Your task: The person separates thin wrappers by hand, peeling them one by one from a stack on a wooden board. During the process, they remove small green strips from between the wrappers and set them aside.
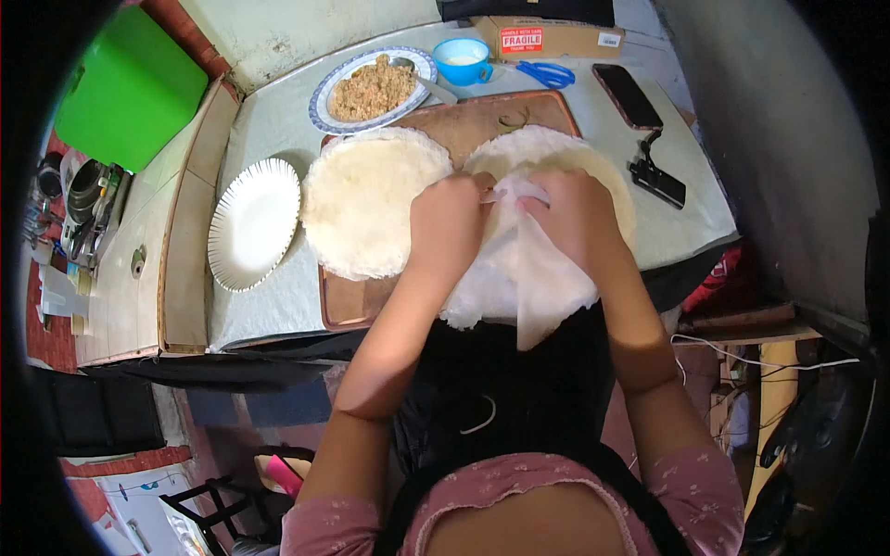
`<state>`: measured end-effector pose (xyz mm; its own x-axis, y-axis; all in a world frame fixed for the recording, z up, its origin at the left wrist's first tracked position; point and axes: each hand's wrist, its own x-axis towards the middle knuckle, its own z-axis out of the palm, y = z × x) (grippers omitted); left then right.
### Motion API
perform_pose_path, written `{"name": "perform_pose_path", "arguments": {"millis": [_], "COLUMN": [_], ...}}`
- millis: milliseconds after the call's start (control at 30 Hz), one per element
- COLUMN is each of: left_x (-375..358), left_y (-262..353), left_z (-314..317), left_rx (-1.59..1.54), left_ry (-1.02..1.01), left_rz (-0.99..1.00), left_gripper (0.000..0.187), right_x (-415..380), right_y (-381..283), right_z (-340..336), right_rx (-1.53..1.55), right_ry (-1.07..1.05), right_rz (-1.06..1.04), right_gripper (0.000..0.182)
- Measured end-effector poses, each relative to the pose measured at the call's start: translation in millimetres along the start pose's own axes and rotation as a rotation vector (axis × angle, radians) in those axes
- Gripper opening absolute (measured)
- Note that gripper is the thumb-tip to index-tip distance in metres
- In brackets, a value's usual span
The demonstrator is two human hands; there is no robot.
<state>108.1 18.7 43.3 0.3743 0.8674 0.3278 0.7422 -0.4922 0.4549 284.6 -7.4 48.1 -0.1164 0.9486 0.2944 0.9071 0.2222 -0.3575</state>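
Both hands are closed on a thin, translucent spring roll wrapper point(542, 287) over the right-hand stack of round wrappers point(604, 171). My left hand point(451, 218) pinches it near the stack's middle. Close beside it, my right hand point(579, 211) grips the same wrapper, whose loose end hangs toward me past the table's front edge. Another pile of round wrappers point(371, 204) lies flat to the left. Under both piles is a brown wooden board point(355, 301), partly covered. Fingertips of both hands are partly hidden by the wrapper and knuckles.
Behind the board stand a blue-patterned plate point(320, 107) of minced filling with a spoon, and a blue cup point(462, 63). Blue scissors point(547, 74), a phone point(628, 96) and a black stand point(658, 181) lie at right. A white fluted paper plate point(255, 225) sits left.
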Motion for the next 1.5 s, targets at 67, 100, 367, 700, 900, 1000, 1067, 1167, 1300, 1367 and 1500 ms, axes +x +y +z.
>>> {"name": "perform_pose_path", "arguments": {"millis": [67, 100, 367, 700, 900, 1000, 1067, 1167, 1300, 1367, 1500], "left_x": [2, 1, -18, -31, -27, -43, -41, -45, -49, -48, -48], "left_y": [-17, -28, -26, -14, 25, 32, 25, 12, 7, 8, 8], "left_z": [8, 10, -7, -7, 4, 12, 21, 35, 39, 39, 41], "left_rx": [-0.075, -0.122, -0.319, -0.089, -0.106, -0.154, -0.128, -0.015, 0.028, 0.029, 0.037], "left_ry": [0.084, 0.124, 0.087, 0.096, 0.266, 0.071, 0.065, 0.06, -0.008, 0.001, 0.015], "left_rz": [0.055, 0.095, -0.07, -0.064, 0.161, 0.204, 0.181, 0.199, 0.163, 0.154, 0.153], "left_gripper": [0.014, 0.014, 0.024, 0.029, 0.033, 0.035, 0.04, 0.047, 0.053, 0.053, 0.052], "right_x": [0, -3, -43, -54, -23, -13, -9, -7, -13, -21, -44], "right_y": [13, 21, 70, 72, 48, 34, 26, 32, 54, 58, 66], "right_z": [-13, -19, -16, -26, -30, -22, -24, -18, -15, -18, -23], "right_rx": [0.148, 0.223, 0.59, 0.508, 0.171, 0.2, 0.243, 0.223, 0.407, 0.409, 0.456], "right_ry": [-0.071, -0.112, 0.067, 0.007, 0.121, 0.091, -0.076, -0.048, -0.083, -0.084, -0.007], "right_rz": [0.073, 0.111, 0.246, 0.304, -0.079, -0.094, 0.04, 0.042, 0.132, 0.197, 0.301], "right_gripper": [0.03, 0.031, 0.02, 0.027, 0.034, 0.031, 0.03, 0.026, 0.025, 0.024, 0.021]}}
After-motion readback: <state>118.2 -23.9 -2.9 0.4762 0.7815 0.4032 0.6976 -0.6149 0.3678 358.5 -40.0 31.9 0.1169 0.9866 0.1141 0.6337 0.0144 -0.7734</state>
